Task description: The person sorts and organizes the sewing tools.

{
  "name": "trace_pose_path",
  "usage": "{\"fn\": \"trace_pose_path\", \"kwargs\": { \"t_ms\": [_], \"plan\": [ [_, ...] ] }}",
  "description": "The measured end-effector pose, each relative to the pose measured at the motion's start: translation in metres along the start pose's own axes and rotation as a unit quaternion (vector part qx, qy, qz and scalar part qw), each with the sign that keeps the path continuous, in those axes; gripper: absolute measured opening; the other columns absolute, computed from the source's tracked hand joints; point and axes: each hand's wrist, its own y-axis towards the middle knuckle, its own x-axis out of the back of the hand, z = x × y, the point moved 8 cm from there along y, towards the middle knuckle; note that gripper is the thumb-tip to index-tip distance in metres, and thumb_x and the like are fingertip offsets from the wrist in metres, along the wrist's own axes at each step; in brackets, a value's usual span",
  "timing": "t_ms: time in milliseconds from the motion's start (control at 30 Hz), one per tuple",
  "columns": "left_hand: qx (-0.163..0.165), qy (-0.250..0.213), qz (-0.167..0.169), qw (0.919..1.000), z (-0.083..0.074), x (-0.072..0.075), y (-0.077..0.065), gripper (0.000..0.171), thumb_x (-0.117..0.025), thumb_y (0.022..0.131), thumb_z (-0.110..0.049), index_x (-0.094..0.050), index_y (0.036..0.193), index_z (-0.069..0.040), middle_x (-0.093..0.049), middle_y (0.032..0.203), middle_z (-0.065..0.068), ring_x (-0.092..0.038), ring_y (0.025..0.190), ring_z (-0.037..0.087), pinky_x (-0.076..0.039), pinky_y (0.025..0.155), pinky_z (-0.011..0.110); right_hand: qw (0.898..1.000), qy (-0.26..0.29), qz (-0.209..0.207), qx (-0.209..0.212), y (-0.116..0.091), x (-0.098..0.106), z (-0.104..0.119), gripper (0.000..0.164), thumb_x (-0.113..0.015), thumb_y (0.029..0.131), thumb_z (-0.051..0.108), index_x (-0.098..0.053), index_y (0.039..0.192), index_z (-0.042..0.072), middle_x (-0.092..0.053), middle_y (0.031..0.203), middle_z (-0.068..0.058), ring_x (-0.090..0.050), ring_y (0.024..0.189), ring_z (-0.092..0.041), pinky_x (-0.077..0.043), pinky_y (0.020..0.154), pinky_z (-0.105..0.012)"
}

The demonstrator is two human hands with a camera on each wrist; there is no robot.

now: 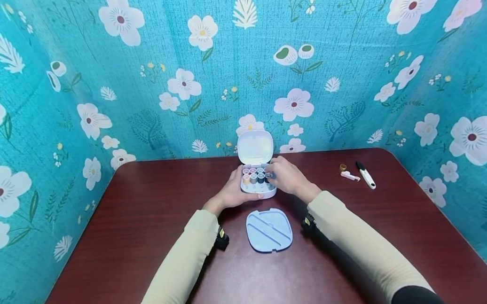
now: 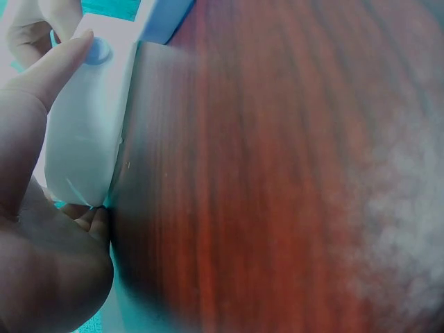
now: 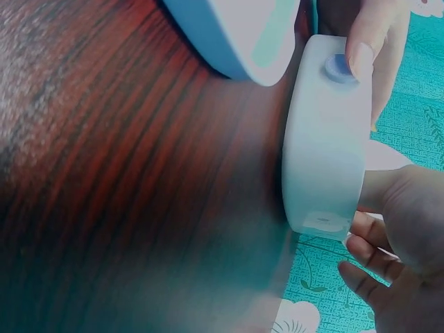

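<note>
A white sewing box (image 1: 265, 194) stands on the table with its lid (image 1: 255, 146) raised, and two rows of thread spools (image 1: 254, 178) show inside. My left hand (image 1: 233, 190) grips the box's left side. Its thumb lies along the front, beside the round blue button (image 2: 97, 52) in the left wrist view. Over the box's right end, my right hand (image 1: 289, 174) reaches in and pinches a bluish-grey thread spool (image 1: 271, 174) at the end of the front row. In the right wrist view its fingertips are partly hidden behind the box wall.
A light blue tray (image 1: 269, 230) with diagonal ridges lies in front of the box. To the right are a white seam ripper or small cutter with a black end (image 1: 366, 176), a small pink-and-white item (image 1: 349, 176) and a gold thimble (image 1: 343, 167). A floral curtain (image 1: 204, 79) hangs behind.
</note>
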Motion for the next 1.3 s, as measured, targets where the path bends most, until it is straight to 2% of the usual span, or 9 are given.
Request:
{"fn": "trace_pose_path", "kwargs": {
  "t_ms": [233, 500, 700, 933, 1300],
  "plan": [
    [0.002, 0.002, 0.001, 1.0, 0.0, 0.0, 0.001, 0.123, -0.09, 0.076, -0.047, -0.009, 0.164, -0.017, -0.026, 0.158, 0.014, -0.038, 0.138, 0.027, -0.034, 0.116, 0.043, 1.0, 0.005, -0.003, -0.003, -0.001, 0.002, -0.001, 0.027, -0.08, 0.088, 0.012, -0.078, 0.114, 0.006, -0.07, 0.116, -0.011, -0.056, 0.105, -0.024, -0.052, 0.094, -0.043],
    [-0.002, 0.002, -0.003, 1.0, -0.001, 0.001, 0.001, 0.121, -0.09, 0.075, -0.046, -0.012, 0.163, -0.017, -0.028, 0.156, 0.013, -0.039, 0.137, 0.026, -0.036, 0.114, 0.045, 0.999, 0.036, -0.017, -0.007, -0.007, 0.012, 0.001, 0.027, -0.08, 0.089, 0.015, -0.078, 0.115, 0.006, -0.069, 0.115, -0.01, -0.06, 0.108, -0.024, -0.053, 0.096, -0.044],
    [-0.003, -0.001, -0.002, 1.0, 0.0, 0.0, 0.001, 0.12, -0.09, 0.075, -0.046, -0.014, 0.162, -0.018, -0.029, 0.156, 0.013, -0.04, 0.136, 0.026, -0.036, 0.114, 0.044, 0.998, 0.05, -0.03, 0.019, -0.018, 0.023, 0.013, 0.029, -0.079, 0.09, 0.015, -0.075, 0.117, 0.003, -0.069, 0.112, -0.01, -0.066, 0.1, -0.024, -0.056, 0.087, -0.041],
    [-0.007, 0.002, -0.012, 0.9999, -0.002, 0.002, 0.001, 0.119, -0.091, 0.073, -0.047, -0.018, 0.161, -0.016, -0.031, 0.154, 0.015, -0.041, 0.136, 0.028, -0.036, 0.114, 0.046, 0.996, 0.054, -0.033, 0.064, -0.03, 0.033, 0.035, 0.027, -0.075, 0.092, 0.014, -0.073, 0.114, 0.0, -0.071, 0.106, -0.014, -0.067, 0.091, -0.027, -0.056, 0.079, -0.041],
    [-0.017, -0.003, -0.005, 0.9998, -0.001, 0.0, 0.001, 0.117, -0.092, 0.075, -0.043, -0.018, 0.16, -0.014, -0.031, 0.154, 0.014, -0.039, 0.136, 0.026, -0.036, 0.114, 0.045, 0.995, 0.07, 0.006, 0.076, -0.048, 0.03, 0.056, 0.029, -0.076, 0.093, 0.02, -0.07, 0.116, 0.003, -0.071, 0.102, -0.012, -0.067, 0.086, -0.025, -0.055, 0.072, -0.033]
  ]
}}
